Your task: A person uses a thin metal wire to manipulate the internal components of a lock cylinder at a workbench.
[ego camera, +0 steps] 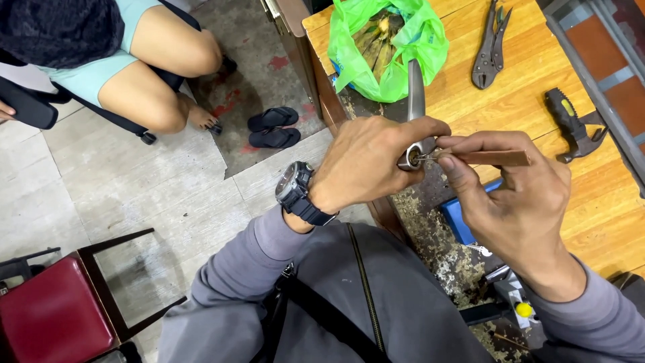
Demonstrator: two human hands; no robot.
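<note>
My left hand point(366, 165) grips a metal lever handle point(415, 107) by its round end, held up over the near edge of the bench point(531, 74) — my right hand point(517, 195) pinches a thin brown tool point(494, 158) with its tip in that end. I'd judge I'm working the fitting there; next calls for steady, small turns

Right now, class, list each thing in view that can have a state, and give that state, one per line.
Left hand: gripping the silver metal lever handle.
Right hand: pinching a flat brown strip against the handle's round end.
Green plastic bag: open.
Grey locking pliers: lying on the wooden table, jaws shut.
</note>
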